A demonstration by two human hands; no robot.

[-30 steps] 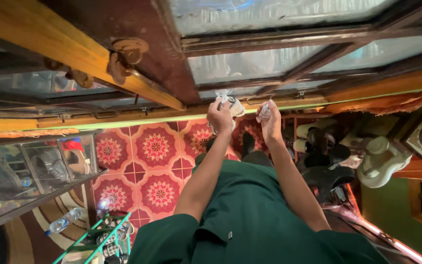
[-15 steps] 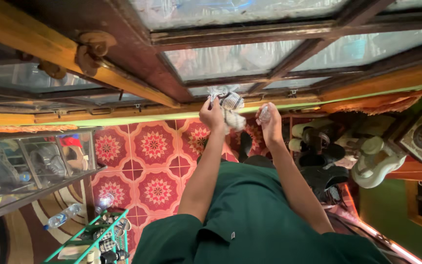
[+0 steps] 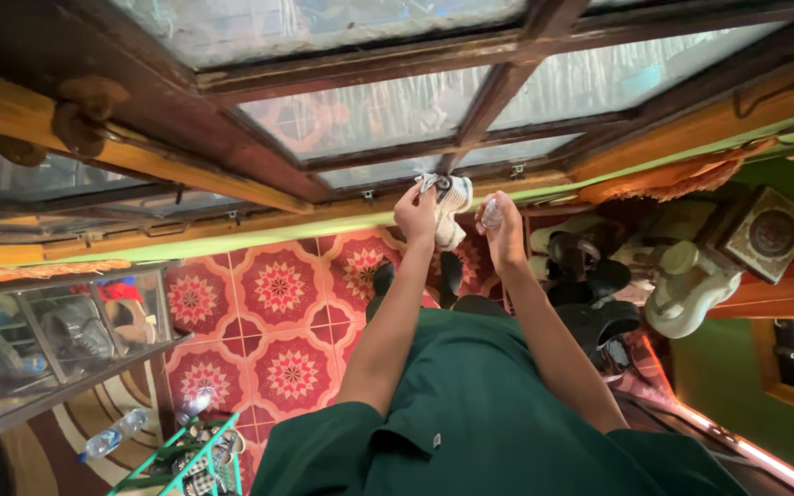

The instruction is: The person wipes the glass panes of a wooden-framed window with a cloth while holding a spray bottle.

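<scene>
My left hand [image 3: 415,213] grips a crumpled white and grey striped cloth [image 3: 453,200], pressed near the lower wooden rail of a window [image 3: 470,119] with frosted glass panes. Close beside it, my right hand [image 3: 505,230] holds a small clear bottle [image 3: 491,214] between its fingers. The two hands are about a palm's width apart. Both forearms reach out from my dark green shirt [image 3: 470,413].
Red floor tiles [image 3: 277,289] with star patterns lie below the window. A glass-fronted cabinet [image 3: 48,335] stands left, with a green rack [image 3: 186,459] and a plastic bottle [image 3: 112,436] near it. Dark shoes [image 3: 590,276], a white fan [image 3: 686,285] and a dark box [image 3: 765,234] crowd the right.
The view has swung, so the window frame sits further left and higher. My left hand has lifted the cloth from hanging loose to bunched against the window's lower rail. The bottle stays in my right hand.
</scene>
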